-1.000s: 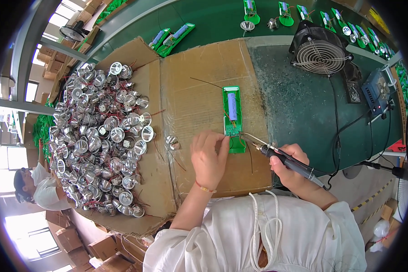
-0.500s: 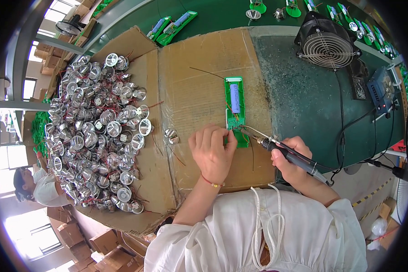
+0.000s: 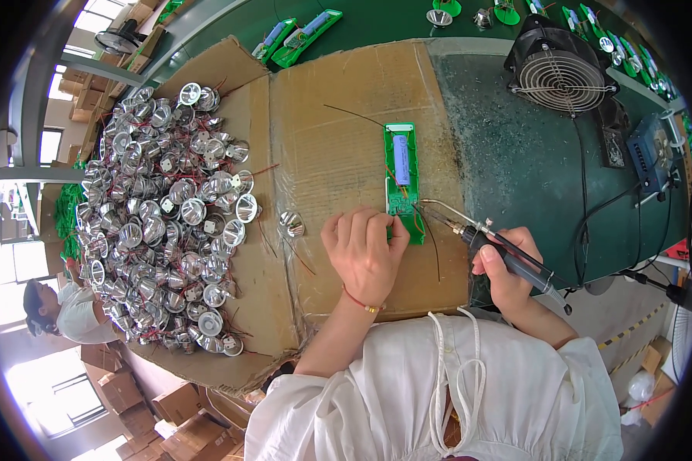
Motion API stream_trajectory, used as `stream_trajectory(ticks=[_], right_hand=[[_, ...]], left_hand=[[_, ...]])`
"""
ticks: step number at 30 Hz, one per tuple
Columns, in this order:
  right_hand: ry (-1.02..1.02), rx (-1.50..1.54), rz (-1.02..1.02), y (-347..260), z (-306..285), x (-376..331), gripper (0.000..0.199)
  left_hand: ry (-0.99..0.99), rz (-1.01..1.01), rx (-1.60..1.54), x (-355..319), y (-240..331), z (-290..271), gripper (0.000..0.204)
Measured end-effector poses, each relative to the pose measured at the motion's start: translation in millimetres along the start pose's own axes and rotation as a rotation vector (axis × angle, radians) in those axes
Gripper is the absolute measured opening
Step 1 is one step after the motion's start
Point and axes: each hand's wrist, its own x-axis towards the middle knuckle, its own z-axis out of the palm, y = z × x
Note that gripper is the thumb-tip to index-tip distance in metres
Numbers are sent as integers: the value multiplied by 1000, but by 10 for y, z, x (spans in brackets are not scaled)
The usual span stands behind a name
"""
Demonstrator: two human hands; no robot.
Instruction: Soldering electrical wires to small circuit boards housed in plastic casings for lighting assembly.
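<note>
Soldering at the circuit board (image 3: pixel 400 205) appeared in hand: the right hand (image 3: pixel 513 290) gripped the soldering iron (image 3: pixel 474 237) beside the green housing (image 3: pixel 414 165) on the cardboard (image 3: pixel 338 165); whether the left hand's (image 3: pixel 367 250) curled fingers pinched anything I couldn't tell; the next move called for steady tip placement

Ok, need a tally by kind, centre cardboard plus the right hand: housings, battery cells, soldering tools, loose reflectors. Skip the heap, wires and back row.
Green housing: 1
Blue battery cell: 1
Soldering tool, in the right hand: 1
Loose reflector, apart from the heap: 1
Total: 4
</note>
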Motion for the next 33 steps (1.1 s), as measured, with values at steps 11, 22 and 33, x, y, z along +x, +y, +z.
stream_trajectory(ticks=[11,22,33], right_hand=[[100,-10,9,87,-381,44,19],[67,-70,162,164,-520,122,17],[70,10,177,209,-576,165,20]], left_hand=[[-396,-239,-171,239,-80,-255,12],[-373,-273,171,2481,-816,1306,43],[-618,-332,433,2447,-1310,988,19]])
